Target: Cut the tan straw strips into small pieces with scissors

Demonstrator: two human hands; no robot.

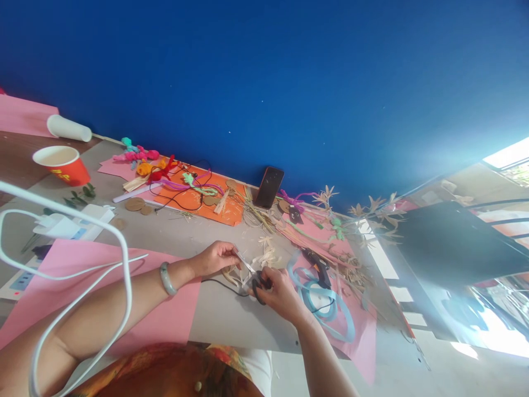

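Blue wall behind grey table. Red paper cup, far left: yellow writing, illegible. Right hand: fingers curled around handles of black-handled metal scissors, near side, mid-table. Left hand: thumb and fingertips closed together at blade end; any held scrap unclear. Blades point far-left, long axis diagonal.
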